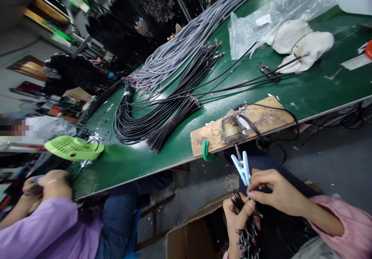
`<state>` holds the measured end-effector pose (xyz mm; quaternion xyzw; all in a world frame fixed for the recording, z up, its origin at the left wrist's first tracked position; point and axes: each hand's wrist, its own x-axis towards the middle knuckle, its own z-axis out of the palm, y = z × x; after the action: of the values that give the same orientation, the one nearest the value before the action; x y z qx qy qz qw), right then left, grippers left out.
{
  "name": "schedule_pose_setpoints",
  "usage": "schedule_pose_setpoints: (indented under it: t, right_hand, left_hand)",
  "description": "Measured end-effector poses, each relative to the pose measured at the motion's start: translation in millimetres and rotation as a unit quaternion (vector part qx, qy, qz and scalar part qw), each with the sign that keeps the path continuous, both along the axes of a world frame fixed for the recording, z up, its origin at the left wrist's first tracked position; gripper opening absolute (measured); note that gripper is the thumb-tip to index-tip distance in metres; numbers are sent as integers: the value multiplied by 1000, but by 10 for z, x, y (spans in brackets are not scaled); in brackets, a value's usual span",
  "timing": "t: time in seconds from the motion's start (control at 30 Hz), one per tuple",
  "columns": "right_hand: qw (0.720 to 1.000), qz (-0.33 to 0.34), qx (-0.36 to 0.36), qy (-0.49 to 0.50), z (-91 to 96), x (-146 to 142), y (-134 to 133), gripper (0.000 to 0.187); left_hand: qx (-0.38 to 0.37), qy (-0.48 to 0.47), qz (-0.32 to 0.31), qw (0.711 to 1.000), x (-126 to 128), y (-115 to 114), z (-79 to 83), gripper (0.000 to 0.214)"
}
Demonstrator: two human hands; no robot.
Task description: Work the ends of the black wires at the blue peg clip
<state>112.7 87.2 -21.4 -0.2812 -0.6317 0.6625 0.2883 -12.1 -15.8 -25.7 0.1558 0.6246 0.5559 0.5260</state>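
My left hand (240, 216) is closed around a bundle of thin black cables (248, 237), whose stripped ends show red and white cores. Just above it, my right hand (269, 191) has thumb and forefinger pinched on what looks like a thin wire end from that bundle. A light blue clothespin (242, 168) is right by my right fingertips; I cannot tell whether they touch it. Its upper end meets a pointed metal tip, like a soldering iron (238, 153), jutting from under a wrapped lump (232, 129) on the wooden board (267, 115).
A green clamp (207, 152) grips the board at the table edge. Black cables (171, 107) and grey cables (180, 42) cover the green table (130, 166), with cutters (267, 72) and white gloves (302, 44) behind. Below is a cardboard box (186, 239). A co-worker's purple sleeve (43, 228) is left.
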Motion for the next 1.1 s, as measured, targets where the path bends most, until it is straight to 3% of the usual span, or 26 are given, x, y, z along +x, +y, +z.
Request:
schedule_pose_setpoints:
  t: [0.1,0.2,0.3,0.4,0.5,0.8,1.0,1.1]
  right_hand:
    - [1000,-17,11,4,56,-5,-15,24]
    - [994,31,-87,64,65,-17,-6,28]
    - [972,46,-194,125,76,-54,87,33]
    - [964,5,-219,151,161,-129,238,41]
    - [954,19,-244,176,281,-223,350,51]
    - [906,2,-334,259,382,-371,373,45]
    - [872,26,-401,280,221,-331,315,49]
    - [878,-4,-394,270,45,-250,301,45]
  left_hand:
    - [4,-14,-11,1000,-3,35,95,45]
    - [21,0,-15,1000,-23,72,206,39]
    - [75,75,-15,994,-61,121,306,31]
    - [134,154,-13,979,-113,185,390,23]
    - [169,194,-15,966,-163,261,464,15]
    - [170,251,-26,953,-163,460,492,23]
    - [155,242,-20,958,-130,486,492,29]
    - [146,235,-31,960,-137,466,508,30]
